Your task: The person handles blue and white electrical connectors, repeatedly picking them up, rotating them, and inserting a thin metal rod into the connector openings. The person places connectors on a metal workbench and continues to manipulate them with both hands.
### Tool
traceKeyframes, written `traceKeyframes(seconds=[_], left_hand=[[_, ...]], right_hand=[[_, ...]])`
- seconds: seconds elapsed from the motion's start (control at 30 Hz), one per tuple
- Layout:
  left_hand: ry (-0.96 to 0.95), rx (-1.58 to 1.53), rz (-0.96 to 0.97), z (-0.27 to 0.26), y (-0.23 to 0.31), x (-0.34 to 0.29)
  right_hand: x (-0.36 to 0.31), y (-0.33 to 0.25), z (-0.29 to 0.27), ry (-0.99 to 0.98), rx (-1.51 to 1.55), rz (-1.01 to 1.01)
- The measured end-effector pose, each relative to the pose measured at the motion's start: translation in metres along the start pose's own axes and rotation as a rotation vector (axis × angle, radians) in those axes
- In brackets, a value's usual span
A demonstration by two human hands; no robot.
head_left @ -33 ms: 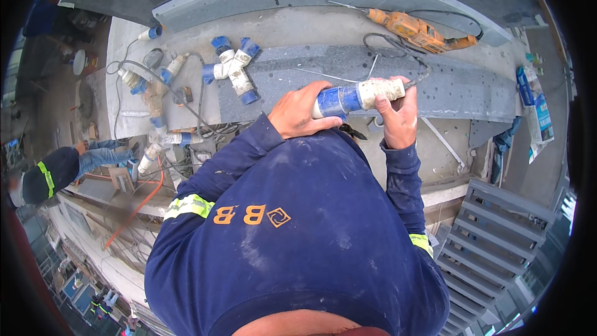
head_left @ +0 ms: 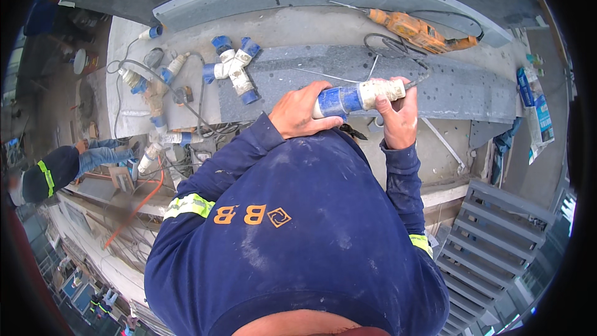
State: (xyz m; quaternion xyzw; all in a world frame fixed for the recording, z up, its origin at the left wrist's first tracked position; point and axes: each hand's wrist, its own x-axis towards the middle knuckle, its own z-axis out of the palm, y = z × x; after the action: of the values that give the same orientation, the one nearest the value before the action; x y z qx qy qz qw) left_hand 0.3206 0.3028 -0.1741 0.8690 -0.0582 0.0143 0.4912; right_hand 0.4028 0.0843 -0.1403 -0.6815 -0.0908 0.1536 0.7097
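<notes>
A dusty blue-and-white industrial plug connector (head_left: 341, 99) lies across both my hands, just in front of my chest. My left hand (head_left: 297, 112) wraps round its blue end, thumb underneath. At the white ribbed end, my right hand (head_left: 401, 118) is closed with thumb and fingers on either side. A grey cable (head_left: 420, 79) leaves that end toward the upper right. Whether the connector is one piece or two joined ones, I cannot tell. Left of it, a white splitter (head_left: 234, 67) with several blue sockets rests on the work surface.
An orange power drill (head_left: 413, 30) with a long bit lies at the back right. More blue-and-white connectors (head_left: 166, 74) and tangled cables are at the left. A slatted grey metal grating (head_left: 491, 236) stands at lower right. Another person (head_left: 53, 174) is at far left.
</notes>
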Motion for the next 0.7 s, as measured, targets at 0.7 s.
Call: traceKeyframes(seconds=[0.7], left_hand=[[-0.356, -0.372, -0.214, -0.002, 0.0, 0.007]], right_hand=[[-0.003, 0.01, -0.014, 0.047, 0.099, 0.214]])
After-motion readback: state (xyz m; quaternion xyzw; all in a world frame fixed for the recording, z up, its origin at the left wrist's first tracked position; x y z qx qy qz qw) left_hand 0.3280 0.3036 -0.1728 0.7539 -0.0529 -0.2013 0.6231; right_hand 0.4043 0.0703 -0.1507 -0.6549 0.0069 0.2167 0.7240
